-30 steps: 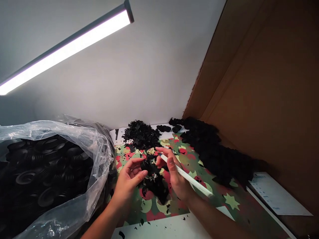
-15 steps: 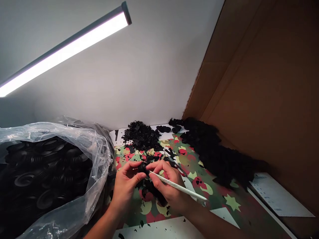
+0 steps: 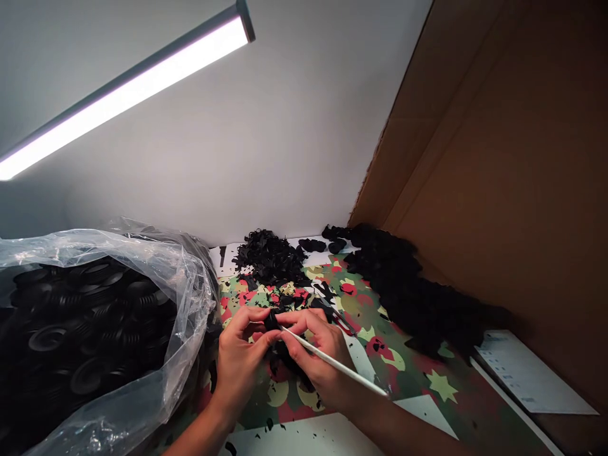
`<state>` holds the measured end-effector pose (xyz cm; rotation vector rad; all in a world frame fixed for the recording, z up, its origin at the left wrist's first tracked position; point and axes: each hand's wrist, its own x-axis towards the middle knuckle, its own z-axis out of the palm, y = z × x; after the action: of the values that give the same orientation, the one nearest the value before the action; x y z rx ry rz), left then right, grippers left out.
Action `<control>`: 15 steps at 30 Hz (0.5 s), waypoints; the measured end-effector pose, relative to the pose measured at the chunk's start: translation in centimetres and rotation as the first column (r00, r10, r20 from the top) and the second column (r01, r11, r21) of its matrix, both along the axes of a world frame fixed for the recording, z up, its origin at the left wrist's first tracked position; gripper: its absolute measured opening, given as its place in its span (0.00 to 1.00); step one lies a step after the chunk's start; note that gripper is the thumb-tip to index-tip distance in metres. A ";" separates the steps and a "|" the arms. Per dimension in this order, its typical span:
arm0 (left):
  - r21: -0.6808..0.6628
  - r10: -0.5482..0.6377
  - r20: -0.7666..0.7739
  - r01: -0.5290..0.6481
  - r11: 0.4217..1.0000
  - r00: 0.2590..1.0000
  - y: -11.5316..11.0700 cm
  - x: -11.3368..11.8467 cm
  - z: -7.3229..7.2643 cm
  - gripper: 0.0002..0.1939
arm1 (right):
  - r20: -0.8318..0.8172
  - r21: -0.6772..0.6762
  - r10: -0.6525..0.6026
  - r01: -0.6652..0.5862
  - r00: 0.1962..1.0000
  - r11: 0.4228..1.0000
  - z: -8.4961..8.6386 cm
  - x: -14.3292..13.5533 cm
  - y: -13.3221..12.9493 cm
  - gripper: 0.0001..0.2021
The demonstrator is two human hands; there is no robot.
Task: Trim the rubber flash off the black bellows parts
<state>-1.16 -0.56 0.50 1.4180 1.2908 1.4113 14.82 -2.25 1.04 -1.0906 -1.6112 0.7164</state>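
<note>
Between the thumb and fingers of my left hand (image 3: 237, 358) is a small black ribbed rubber part (image 3: 272, 320). My right hand (image 3: 325, 358) grips a slim white pen-like tool (image 3: 344, 369), its front end pointing at the rubber part and its back end slanting down to the right. The fingertips of my right hand also meet the part's right side. What the tool's tip looks like is hidden by the fingers and the part. Dark scraps lie on the patterned sheet (image 3: 396, 323) beneath both hands.
At left, a clear plastic bag (image 3: 194, 323) holds many black ribbed rubber parts (image 3: 95, 316). A heap of black trimmings (image 3: 268, 256) sits behind my hands. Along the cardboard wall (image 3: 498, 158) runs a long black pile (image 3: 422, 304). A white card (image 3: 532, 373) lies at right.
The rubber part has turned a little between my fingers. The white tool's back end has shifted slightly left and down. Both hands stay in nearly the same place.
</note>
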 end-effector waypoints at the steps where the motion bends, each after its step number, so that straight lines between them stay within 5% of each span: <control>1: 0.021 0.007 -0.017 -0.007 1.000 1.000 0.0 0.0 -0.1 0.09 | 0.027 0.080 -0.013 0.010 1.000 0.997 -0.2 -0.1 0.0 0.08; 6: 0.059 0.043 -0.011 -0.042 0.997 0.999 -0.4 0.3 -0.2 0.09 | 0.159 0.375 -0.107 0.041 0.981 0.926 -1.0 -0.3 1.0 0.07; 11: -0.006 -0.067 0.198 0.069 0.998 0.978 -0.3 0.2 0.0 0.12 | 0.303 0.262 -0.269 0.191 0.914 0.946 -2.0 2.0 3.7 0.08; 15: -0.067 -0.063 0.379 0.095 0.993 0.923 0.7 -0.6 -0.6 0.17 | 0.473 0.125 -0.278 0.248 0.836 0.961 -2.5 4.0 4.9 0.10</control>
<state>-1.76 0.11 -0.09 1.0636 1.0203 1.4698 18.80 2.70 -1.50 -1.4988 -1.8314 0.2085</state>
